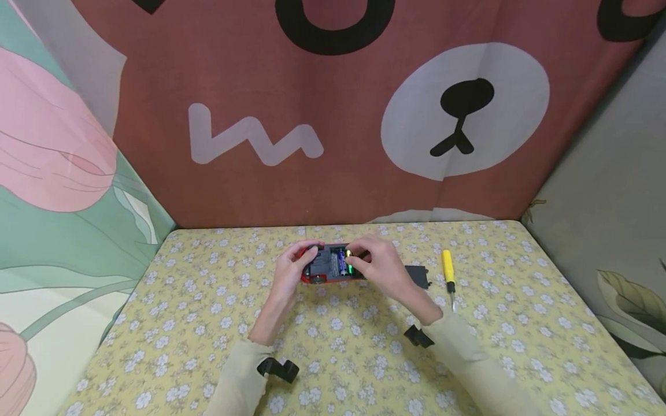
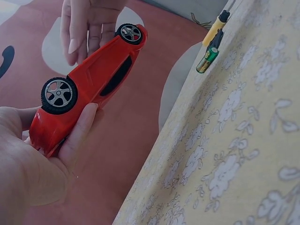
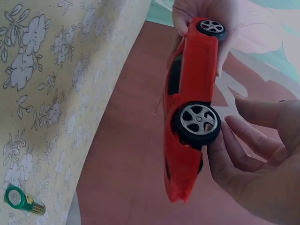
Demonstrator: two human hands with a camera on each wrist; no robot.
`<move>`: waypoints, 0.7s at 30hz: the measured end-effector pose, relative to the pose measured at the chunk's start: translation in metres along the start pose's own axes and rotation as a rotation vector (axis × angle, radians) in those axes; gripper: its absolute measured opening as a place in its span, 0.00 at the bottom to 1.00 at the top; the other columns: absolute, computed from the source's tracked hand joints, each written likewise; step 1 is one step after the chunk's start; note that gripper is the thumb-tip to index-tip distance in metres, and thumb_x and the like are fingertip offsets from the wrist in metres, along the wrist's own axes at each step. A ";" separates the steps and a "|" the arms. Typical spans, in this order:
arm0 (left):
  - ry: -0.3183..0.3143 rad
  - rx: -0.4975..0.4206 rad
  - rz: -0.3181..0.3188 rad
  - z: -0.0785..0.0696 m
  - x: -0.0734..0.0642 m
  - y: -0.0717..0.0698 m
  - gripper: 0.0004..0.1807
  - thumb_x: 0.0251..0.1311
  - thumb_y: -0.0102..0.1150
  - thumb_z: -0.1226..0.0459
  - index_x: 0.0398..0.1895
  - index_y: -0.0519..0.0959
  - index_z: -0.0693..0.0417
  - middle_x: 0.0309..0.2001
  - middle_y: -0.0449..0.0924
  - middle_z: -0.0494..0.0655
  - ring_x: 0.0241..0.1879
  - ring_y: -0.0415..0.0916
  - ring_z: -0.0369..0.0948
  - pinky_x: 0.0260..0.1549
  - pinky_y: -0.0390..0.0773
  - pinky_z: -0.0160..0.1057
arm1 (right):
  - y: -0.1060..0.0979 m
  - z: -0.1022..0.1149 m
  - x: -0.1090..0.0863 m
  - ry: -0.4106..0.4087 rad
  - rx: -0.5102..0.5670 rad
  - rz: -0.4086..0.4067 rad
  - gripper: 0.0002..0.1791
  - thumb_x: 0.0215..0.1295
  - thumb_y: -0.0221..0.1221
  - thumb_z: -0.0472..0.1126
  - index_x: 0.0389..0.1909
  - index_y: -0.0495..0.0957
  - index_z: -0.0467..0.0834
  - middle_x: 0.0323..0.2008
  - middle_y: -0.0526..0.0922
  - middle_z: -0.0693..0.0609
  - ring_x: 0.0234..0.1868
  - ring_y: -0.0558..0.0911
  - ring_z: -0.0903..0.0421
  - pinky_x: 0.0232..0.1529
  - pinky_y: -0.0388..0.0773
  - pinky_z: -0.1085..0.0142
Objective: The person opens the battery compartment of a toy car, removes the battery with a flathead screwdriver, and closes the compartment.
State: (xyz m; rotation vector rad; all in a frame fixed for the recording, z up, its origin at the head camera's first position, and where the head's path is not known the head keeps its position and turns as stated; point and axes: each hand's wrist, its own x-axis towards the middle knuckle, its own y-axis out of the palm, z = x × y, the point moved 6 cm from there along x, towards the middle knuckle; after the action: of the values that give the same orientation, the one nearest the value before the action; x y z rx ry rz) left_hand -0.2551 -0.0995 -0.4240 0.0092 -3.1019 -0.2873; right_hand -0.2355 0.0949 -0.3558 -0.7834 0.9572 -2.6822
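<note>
A red toy car [image 1: 317, 279] is held upside down above the table, its dark underside and uncovered battery compartment facing up. My left hand [image 1: 289, 268] grips one end, thumb on the underside; in the left wrist view the fingers lie along the red body [image 2: 82, 98]. Inside the compartment are a blue battery [image 1: 341, 262] and a green battery [image 1: 350, 267]. My right hand [image 1: 382, 266] reaches over the other end, thumb and fingertips at the green battery. From the right wrist view, the right fingers [image 3: 243, 145] are bent slightly beside the rear wheel [image 3: 199, 123], nothing visible between them.
A black battery cover [image 1: 417, 277] lies right of the right hand. Further right is a yellow-handled screwdriver [image 1: 448, 268]. A loose green battery [image 2: 207, 60] lies on the flowered tablecloth [image 1: 333, 358]. Behind the table hangs a brown bear-print curtain [image 1: 354, 190].
</note>
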 end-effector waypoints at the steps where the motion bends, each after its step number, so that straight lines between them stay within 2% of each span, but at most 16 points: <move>1: -0.001 -0.003 -0.001 0.000 0.000 0.000 0.20 0.71 0.64 0.62 0.60 0.80 0.66 0.53 0.83 0.49 0.47 0.81 0.43 0.42 0.84 0.37 | 0.002 0.000 0.000 -0.006 -0.008 0.004 0.12 0.65 0.70 0.33 0.48 0.86 0.36 0.42 0.85 0.45 0.39 0.85 0.52 0.38 0.84 0.62; 9: -0.008 0.001 0.000 0.000 -0.002 0.001 0.18 0.72 0.63 0.63 0.59 0.82 0.64 0.53 0.82 0.50 0.46 0.81 0.43 0.42 0.84 0.36 | 0.010 0.000 -0.002 0.015 -0.042 0.054 0.16 0.64 0.71 0.32 0.52 0.85 0.34 0.48 0.83 0.41 0.40 0.84 0.49 0.38 0.84 0.61; 15: -0.015 0.004 0.005 -0.002 -0.001 0.001 0.18 0.72 0.63 0.62 0.59 0.82 0.62 0.53 0.81 0.52 0.45 0.81 0.44 0.40 0.85 0.38 | 0.011 0.003 -0.002 -0.019 -0.077 0.074 0.17 0.63 0.71 0.32 0.53 0.85 0.34 0.50 0.82 0.41 0.43 0.82 0.48 0.39 0.84 0.59; 21: -0.011 0.001 0.005 -0.002 0.000 0.001 0.19 0.72 0.63 0.62 0.60 0.81 0.65 0.53 0.82 0.51 0.45 0.82 0.43 0.41 0.85 0.37 | 0.016 0.002 -0.002 -0.043 -0.158 0.090 0.18 0.64 0.72 0.34 0.54 0.85 0.36 0.52 0.83 0.42 0.51 0.80 0.46 0.48 0.82 0.53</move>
State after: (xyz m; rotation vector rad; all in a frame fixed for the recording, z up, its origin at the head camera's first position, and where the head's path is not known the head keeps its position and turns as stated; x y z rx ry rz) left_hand -0.2546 -0.0992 -0.4219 -0.0008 -3.1127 -0.2865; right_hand -0.2330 0.0822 -0.3649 -0.8040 1.1760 -2.5270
